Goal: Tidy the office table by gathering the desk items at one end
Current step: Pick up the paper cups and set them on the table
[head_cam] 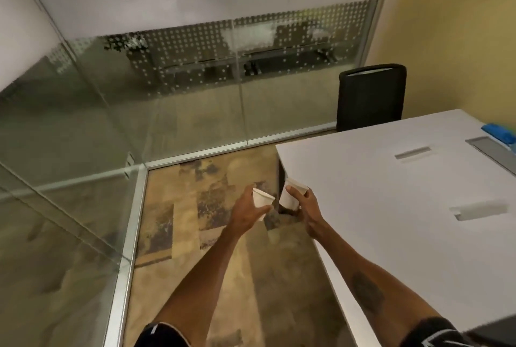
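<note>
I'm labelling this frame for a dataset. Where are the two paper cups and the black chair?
Left cup [262, 199]: head view, on its white side wall.
Right cup [287, 200]: head view, on its lower side wall.
Black chair [371, 98]: head view, middle of the backrest.

walls: dotted-frost glass partition left and far, yellow wall right | floor: patterned tan carpet | furniture: white desk right, black chair far

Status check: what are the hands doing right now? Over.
Left hand grips left cup. Right hand grips right cup, at table corner. Nothing in the way.
</note>
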